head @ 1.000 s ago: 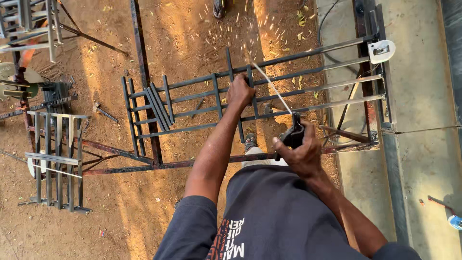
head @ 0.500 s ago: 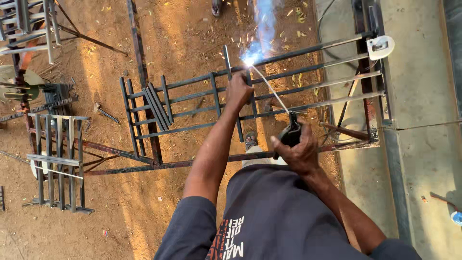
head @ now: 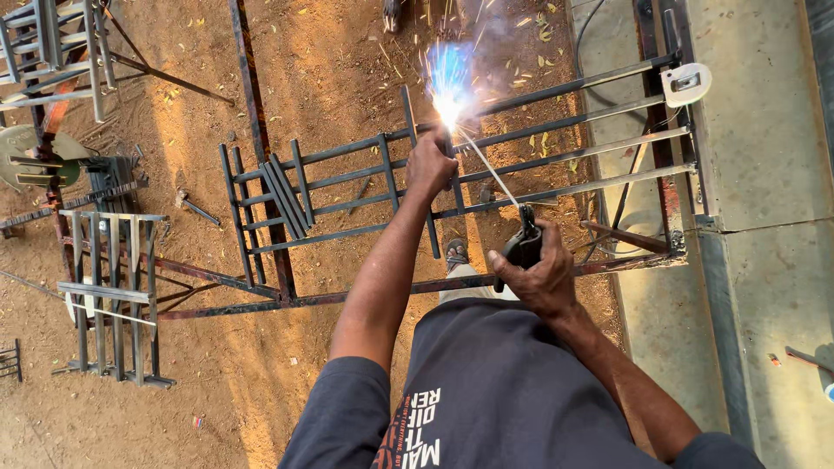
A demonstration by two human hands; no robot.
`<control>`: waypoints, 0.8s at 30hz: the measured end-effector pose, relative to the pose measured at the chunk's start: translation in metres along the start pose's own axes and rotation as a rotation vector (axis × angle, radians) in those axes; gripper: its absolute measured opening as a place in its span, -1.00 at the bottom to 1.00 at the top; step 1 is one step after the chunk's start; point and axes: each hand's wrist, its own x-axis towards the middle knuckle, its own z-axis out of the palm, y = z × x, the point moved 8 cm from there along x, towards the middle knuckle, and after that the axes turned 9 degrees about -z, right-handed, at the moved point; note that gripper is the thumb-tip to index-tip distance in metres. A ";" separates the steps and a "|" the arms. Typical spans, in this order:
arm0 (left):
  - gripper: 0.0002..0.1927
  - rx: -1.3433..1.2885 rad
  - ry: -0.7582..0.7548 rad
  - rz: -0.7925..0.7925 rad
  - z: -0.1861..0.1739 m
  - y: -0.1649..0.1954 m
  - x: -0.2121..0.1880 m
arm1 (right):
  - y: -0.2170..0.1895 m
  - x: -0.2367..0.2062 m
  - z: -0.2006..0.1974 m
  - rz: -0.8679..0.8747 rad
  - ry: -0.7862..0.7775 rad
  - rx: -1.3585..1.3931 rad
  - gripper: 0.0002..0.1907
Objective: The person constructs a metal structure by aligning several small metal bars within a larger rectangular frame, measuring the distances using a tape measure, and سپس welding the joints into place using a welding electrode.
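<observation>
Head view, looking straight down over the person's shoulders: a welding arc burns bright blue-white at the top of a steel bar frame (head: 556,143) that lies over bare dirt ground (head: 261,382). The right hand (head: 540,274) is wrapped fully around a black electrode holder (head: 524,247), and a thin welding rod (head: 488,169) runs from it up to the arc. The left hand (head: 432,165) is clenched on a short upright bar (head: 408,113) of the frame, just beside the arc (very near the sparks, with no glove to be seen on either hand).

The frame is of long parallel bars with short cross pieces; its far end reaches a concrete slab (head: 764,174), and a rusty angle bar (head: 365,291) lies across below it. I judge the frame stiff, heavy and awkward to shift as a whole, with rough edges and hot metal around the joint; it is best held at a bar well apart from the arc. The rod looks light, slender and easily bent or snapped, so the insulated holder is the sound place to hold it.

Other welded grilles (head: 109,295) stand to the left, and a small hammer (head: 193,207) lies on the dirt near them. A sandalled foot (head: 455,254) shows beneath the frame.
</observation>
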 end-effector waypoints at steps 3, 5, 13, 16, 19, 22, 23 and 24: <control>-0.70 0.016 0.021 -0.055 0.003 -0.003 0.006 | 0.004 -0.001 0.002 0.042 -0.024 0.015 -0.17; -0.66 0.025 0.002 -0.116 0.007 -0.008 0.009 | 0.002 0.000 0.001 0.025 -0.015 -0.003 -0.16; -0.65 0.047 -0.003 -0.108 0.011 -0.014 0.013 | -0.002 0.000 -0.002 -0.013 0.004 0.020 -0.23; -0.66 0.015 -0.017 -0.095 0.010 -0.013 0.013 | -0.007 0.000 -0.004 -0.076 0.043 0.005 -0.29; -0.66 -0.017 -0.032 -0.085 0.007 -0.010 0.009 | -0.008 0.000 -0.005 -0.093 0.058 -0.043 -0.30; -0.67 -0.033 -0.058 -0.165 0.006 -0.013 0.005 | -0.008 0.002 -0.007 -0.074 0.065 -0.076 -0.27; -0.68 -0.007 -0.014 -0.112 0.001 -0.007 0.004 | -0.008 0.002 -0.007 -0.060 0.074 -0.064 -0.27; -0.69 0.020 0.029 -0.061 -0.003 -0.001 0.003 | -0.007 0.003 -0.007 -0.042 0.081 -0.052 -0.27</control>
